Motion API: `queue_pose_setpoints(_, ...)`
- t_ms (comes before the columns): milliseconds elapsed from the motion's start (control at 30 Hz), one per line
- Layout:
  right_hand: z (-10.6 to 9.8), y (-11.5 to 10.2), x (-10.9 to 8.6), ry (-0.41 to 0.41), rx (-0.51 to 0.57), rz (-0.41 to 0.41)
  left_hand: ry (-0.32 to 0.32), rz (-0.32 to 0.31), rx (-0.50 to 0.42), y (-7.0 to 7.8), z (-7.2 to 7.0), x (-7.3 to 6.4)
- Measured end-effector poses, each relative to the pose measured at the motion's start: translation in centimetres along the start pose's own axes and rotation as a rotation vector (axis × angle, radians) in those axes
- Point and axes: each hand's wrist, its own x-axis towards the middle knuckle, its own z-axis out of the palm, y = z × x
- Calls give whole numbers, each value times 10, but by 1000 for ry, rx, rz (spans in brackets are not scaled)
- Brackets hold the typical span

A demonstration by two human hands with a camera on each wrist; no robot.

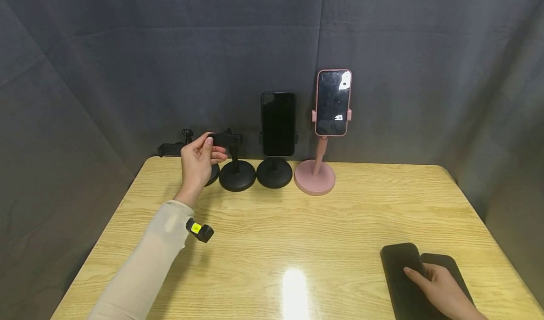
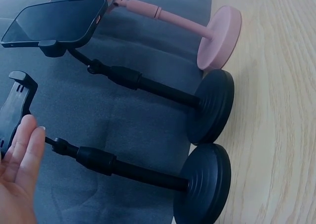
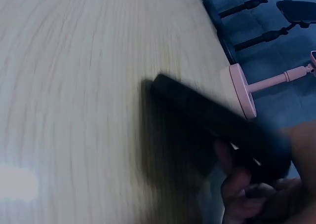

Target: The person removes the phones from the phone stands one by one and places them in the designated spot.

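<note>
My left hand (image 1: 199, 159) pinches the end of the black phone clamp (image 1: 227, 139) on a black round-based stand (image 1: 237, 176). The clamp holds no phone. In the left wrist view my left fingers (image 2: 27, 152) lie along that clamp, and the thumb is out of sight. At the front right of the table, my right hand (image 1: 442, 287) grips a black phone (image 1: 399, 265) with its thumb on top. A second black phone (image 1: 446, 263) lies partly beneath that hand. In the right wrist view the gripped phone (image 3: 207, 115) is blurred and tilted above the tabletop.
A black phone (image 1: 278, 124) stands upright in a black stand (image 1: 274, 173). Beside it a pink stand (image 1: 315, 178) holds another phone (image 1: 333, 103). Another black stand's clamp (image 1: 171, 149) shows behind my left hand. Grey cloth (image 1: 403, 74) hangs behind the wooden table (image 1: 340, 225).
</note>
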Motion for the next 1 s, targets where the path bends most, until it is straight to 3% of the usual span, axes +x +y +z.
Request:
queue_pose_setpoints(100,-3,2,0,-2,-12,-48,0,6,4,1,0,0)
queue_pose_setpoints(300,-10,7,1,-15,-65,-62,-5,-6,15,2,0,0)
queue_pose_setpoints(567,-10,13,3,32,-281,47,13,-6,43,2,1,0)
queue_pose_setpoints(833,-10,17,2,36,-357,85,27,1,63,2,0,-1)
queue_pose_setpoints(1000,-10,16,-1,44,-399,63,23,-3,60,3,0,0)
